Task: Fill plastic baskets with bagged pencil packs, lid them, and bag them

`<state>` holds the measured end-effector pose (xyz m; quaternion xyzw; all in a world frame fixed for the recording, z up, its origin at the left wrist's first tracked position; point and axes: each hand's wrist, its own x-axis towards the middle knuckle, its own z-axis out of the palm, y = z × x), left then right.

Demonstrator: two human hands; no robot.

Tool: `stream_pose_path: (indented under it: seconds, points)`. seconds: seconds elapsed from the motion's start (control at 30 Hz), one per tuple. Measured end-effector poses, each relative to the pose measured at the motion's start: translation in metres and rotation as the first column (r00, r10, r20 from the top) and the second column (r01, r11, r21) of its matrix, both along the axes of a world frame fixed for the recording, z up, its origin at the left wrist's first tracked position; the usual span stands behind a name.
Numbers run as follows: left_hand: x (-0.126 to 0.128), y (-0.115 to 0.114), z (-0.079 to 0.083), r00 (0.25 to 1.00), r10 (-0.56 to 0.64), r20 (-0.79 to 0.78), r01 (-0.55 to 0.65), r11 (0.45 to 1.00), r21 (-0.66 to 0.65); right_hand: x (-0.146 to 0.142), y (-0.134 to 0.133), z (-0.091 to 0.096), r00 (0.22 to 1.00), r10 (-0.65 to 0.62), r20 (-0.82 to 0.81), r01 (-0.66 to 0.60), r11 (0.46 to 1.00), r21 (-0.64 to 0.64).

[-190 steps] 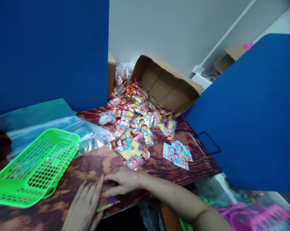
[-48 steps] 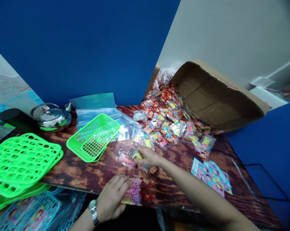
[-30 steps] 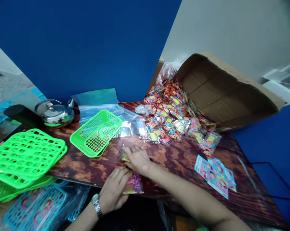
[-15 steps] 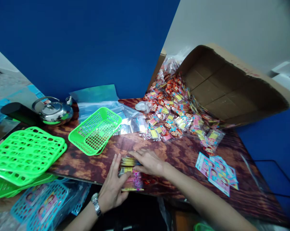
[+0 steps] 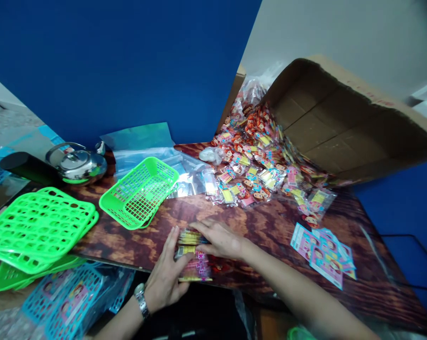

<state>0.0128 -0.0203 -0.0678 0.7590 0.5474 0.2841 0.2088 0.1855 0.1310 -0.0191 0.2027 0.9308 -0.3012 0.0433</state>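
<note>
A small stack of yellow and pink printed packets (image 5: 196, 268) lies at the table's front edge, blurred by motion. My left hand (image 5: 168, 271) is along its left side, the thumb over the near part and the fingers stretched up beside it. From the right, my right hand (image 5: 221, 240) bends its fingers over the far end of the stack, with the thumb against its top. Between them both hands hold the packets. How many packets there are, I cannot make out.
Beyond my hands stands a green basket (image 5: 110, 203). Flat green lattice pieces (image 5: 39, 226) overhang the left edge, near a metal kettle (image 5: 80, 165). Many bagged doll-print packets (image 5: 246, 165) spill from a cardboard box (image 5: 326, 118). Printed cards (image 5: 322, 264) lie on the right.
The view has shifted slightly, so the box and cards appear a little further right. My hands keep the same hold on the packets.
</note>
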Motion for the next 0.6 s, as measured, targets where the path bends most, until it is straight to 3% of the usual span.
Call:
stream_pose_path:
  seconds: [0.3,0.6]
  points:
    - [-0.0002,0.0011,0.0023,1.0,-0.023,-0.018,0.024,0.997,0.072,0.0051,0.0034,0.0023,0.993,-0.113,0.036,0.115,0.993,-0.038]
    - [-0.0039,-0.0024,-0.0045,0.997,-0.046,-0.063,0.051,0.996,0.076,-0.0019,0.0089,0.0036,0.997,-0.078,-0.016,0.077,0.996,-0.034]
